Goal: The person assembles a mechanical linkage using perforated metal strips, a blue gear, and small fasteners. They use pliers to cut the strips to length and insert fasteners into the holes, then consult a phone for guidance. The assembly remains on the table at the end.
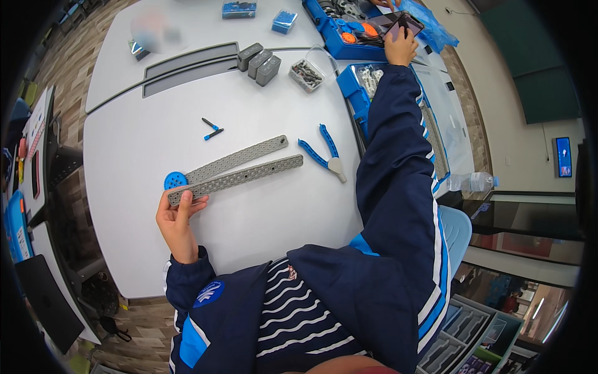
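My left hand (177,221) pinches the left end of a long grey perforated beam (249,174), thumb on top. Behind it lies a second grey beam (240,156), its left end near a blue toothed gear (175,181). How the gear and beams join is hidden. My right hand (400,47) reaches to the far right, over a blue parts bin, its fingers closed round a dark, shiny flat rectangular thing (413,22) that looks like a phone. Blue-handled pliers (329,157) lie open to the right of the beams. Two small black-and-blue pins (211,129) rest beyond them.
A blue bin (351,50) holds orange, blue and black parts; another blue bin (354,93) has white ones. Grey blocks (259,63) and a clear box of small parts (306,75) stand at the back. A bottle (479,181) lies right. Another person's hand (387,4) shows at the top.
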`<act>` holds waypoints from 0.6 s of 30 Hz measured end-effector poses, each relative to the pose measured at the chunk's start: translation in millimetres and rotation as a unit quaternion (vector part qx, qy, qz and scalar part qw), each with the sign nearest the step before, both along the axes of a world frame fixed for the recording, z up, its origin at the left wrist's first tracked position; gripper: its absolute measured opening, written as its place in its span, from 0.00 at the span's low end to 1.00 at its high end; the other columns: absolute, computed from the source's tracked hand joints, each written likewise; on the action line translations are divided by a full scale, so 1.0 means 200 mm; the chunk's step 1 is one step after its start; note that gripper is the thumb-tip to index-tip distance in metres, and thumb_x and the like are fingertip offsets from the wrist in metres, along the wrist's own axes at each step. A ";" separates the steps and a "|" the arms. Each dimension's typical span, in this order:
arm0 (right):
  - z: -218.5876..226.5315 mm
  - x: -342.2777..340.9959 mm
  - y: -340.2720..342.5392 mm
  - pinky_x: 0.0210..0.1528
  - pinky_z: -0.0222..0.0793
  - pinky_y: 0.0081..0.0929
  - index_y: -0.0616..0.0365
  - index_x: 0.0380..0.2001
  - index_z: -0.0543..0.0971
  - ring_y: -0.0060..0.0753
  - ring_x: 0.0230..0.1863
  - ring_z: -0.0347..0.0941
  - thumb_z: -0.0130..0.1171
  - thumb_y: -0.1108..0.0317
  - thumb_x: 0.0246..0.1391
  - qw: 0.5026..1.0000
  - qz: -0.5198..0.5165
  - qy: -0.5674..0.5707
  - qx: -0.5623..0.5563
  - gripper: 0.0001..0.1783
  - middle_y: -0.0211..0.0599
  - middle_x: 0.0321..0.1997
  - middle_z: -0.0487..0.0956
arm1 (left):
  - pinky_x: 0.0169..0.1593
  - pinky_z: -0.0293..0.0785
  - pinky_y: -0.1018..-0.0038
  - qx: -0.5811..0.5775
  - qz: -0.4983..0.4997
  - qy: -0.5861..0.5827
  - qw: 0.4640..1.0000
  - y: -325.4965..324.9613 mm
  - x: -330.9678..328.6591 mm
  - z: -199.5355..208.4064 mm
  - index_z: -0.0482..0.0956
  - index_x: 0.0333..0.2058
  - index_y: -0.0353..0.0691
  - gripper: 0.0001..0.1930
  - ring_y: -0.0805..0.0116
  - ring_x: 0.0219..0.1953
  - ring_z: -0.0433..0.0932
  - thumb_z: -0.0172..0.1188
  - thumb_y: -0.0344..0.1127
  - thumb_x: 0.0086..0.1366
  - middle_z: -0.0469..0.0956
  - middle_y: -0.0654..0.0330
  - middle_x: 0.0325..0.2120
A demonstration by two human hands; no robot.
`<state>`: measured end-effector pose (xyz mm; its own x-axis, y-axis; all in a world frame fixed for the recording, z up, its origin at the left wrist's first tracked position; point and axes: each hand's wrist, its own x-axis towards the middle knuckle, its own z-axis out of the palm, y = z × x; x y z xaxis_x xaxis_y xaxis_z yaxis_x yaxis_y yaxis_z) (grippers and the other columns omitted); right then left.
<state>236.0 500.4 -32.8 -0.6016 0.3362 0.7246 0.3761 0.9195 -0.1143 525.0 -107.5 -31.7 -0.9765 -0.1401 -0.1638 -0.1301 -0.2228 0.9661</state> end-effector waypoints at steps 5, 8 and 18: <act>-0.01 0.00 0.00 0.61 0.59 0.56 0.56 0.60 0.74 0.52 0.65 0.58 0.54 0.50 0.56 1.000 0.007 0.005 0.006 0.32 0.39 0.67 0.66 | 0.39 0.83 0.72 0.002 0.001 0.001 1.000 0.00 0.00 0.00 0.77 0.42 0.32 0.08 0.61 0.32 0.85 0.60 0.31 0.68 0.81 0.56 0.34; -0.01 0.00 0.00 0.61 0.59 0.55 0.57 0.59 0.75 0.52 0.65 0.59 0.55 0.49 0.56 1.000 0.006 0.002 0.005 0.32 0.39 0.67 0.66 | 0.39 0.83 0.73 0.004 0.002 0.002 1.000 0.00 0.00 0.00 0.77 0.42 0.32 0.08 0.61 0.32 0.85 0.60 0.31 0.68 0.81 0.56 0.34; -0.01 0.00 0.02 0.63 0.59 0.53 0.53 0.59 0.77 0.53 0.65 0.59 0.55 0.47 0.55 1.000 0.002 0.002 -0.012 0.32 0.35 0.68 0.66 | 0.39 0.83 0.73 0.004 0.003 0.003 1.000 0.00 0.00 0.00 0.77 0.42 0.33 0.08 0.61 0.32 0.85 0.60 0.31 0.68 0.82 0.56 0.34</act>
<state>235.1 504.1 -35.0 -0.6001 0.3519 0.7184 0.3721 0.9178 -0.1388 525.6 -108.5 -32.5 -0.9766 -0.1453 -0.1585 -0.1220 -0.2322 0.9650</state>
